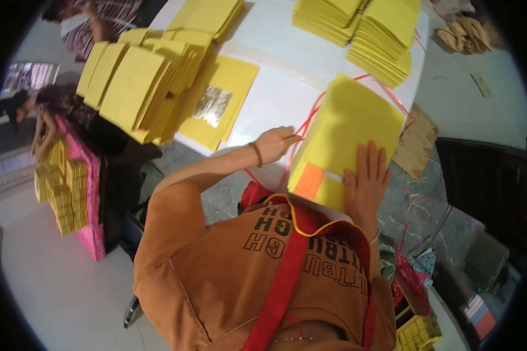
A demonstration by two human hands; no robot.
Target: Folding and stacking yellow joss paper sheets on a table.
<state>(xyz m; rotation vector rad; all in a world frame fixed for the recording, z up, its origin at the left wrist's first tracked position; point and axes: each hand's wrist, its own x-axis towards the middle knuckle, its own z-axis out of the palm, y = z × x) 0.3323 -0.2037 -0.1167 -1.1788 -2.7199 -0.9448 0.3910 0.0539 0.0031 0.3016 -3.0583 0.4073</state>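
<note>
On a white table (272, 64), near its edge, we see a yellow envelope stack (348, 123) under our flat right hand (366, 186), grasping nothing; our left hand (277, 144) pinches red string (309, 120). Pulling unevenly, we could skew the stack.

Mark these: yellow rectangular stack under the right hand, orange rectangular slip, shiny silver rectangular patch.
Yellow rectangular stack (342, 128): head view, middle of its top face.
Orange rectangular slip (308, 182): head view, middle of its face.
Shiny silver rectangular patch (214, 106): head view, middle of its surface.
</note>
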